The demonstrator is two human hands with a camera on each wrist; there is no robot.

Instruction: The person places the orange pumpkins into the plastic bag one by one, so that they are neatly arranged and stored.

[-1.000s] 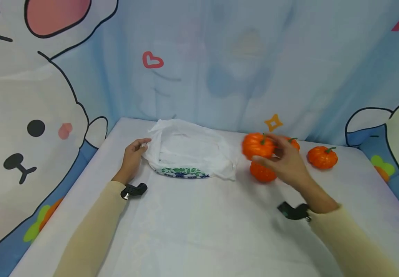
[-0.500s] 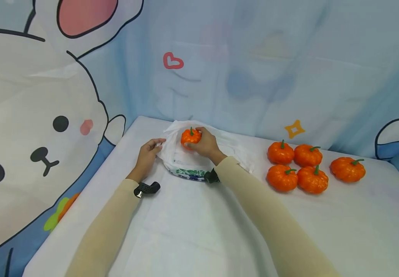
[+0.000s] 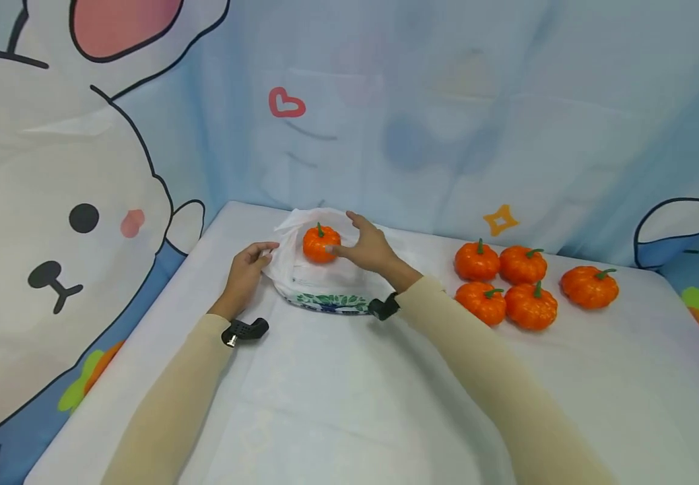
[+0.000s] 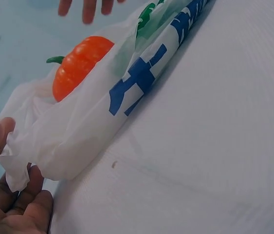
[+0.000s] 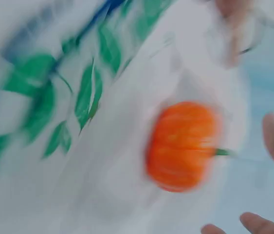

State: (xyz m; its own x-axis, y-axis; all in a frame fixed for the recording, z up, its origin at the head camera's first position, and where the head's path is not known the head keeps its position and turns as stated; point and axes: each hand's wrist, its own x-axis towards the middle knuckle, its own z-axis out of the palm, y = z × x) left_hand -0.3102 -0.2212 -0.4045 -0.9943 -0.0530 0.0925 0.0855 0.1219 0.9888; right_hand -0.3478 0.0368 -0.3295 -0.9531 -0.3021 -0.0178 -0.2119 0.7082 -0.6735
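1. Left hand [image 3: 244,273] pinches the left rim of a white plastic bag [image 3: 325,302] between thumb and fingers
2. Bag lies near the back-left corner of the table [image 3: 337,391], leaf print on its near side
3. Orange pumpkin [image 3: 322,244] sits in the bag's opening, green stem up
4. Right hand [image 3: 374,248] just beside it, fingers spread, grip open
5. Toward the back-right corner: four clustered pumpkins [image 3: 522,265], a lone pumpkin [image 3: 589,287] to their right

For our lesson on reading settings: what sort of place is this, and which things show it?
Probably an indoor filming or practice setup: a curtain with cartoon animals hangs behind a white-covered table, where five orange pumpkins sit beside a plastic bag.
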